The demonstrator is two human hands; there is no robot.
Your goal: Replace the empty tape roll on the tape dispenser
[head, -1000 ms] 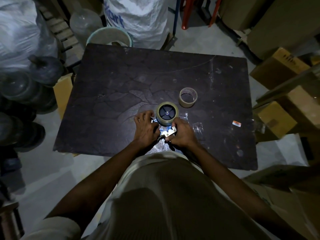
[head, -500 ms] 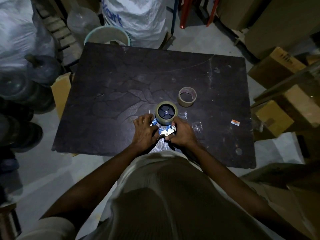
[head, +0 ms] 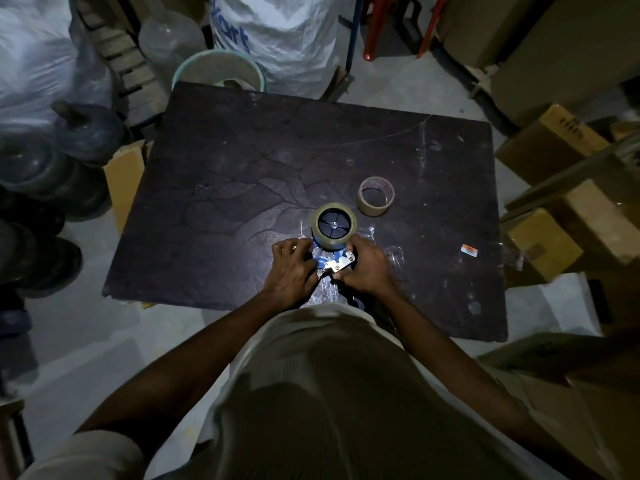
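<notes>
A blue tape dispenser (head: pixel 330 263) lies flat on the dark table (head: pixel 242 174), near its front edge. A full roll of clear tape (head: pixel 334 226) sits on the dispenser's black hub. My left hand (head: pixel 292 268) pinches the dispenser's left side by the roll. My right hand (head: pixel 365 268) grips the metal cutter end of the dispenser. The empty cardboard tape core (head: pixel 375 196) stands on the table just behind and right of the roll, apart from both hands.
Crumpled clear plastic (head: pixel 393 252) and a small orange-white label (head: pixel 470 250) lie right of my hands. Cardboard boxes (head: pixel 547 244) crowd the right side. A bucket (head: pixel 220 69) and white sacks (head: pixel 287 32) stand behind the table, water jugs (head: pixel 45 174) on the left.
Both hands stay on the dispenser with small finger shifts near the cutter. The view has drifted slightly; the roll and empty core have not moved.
</notes>
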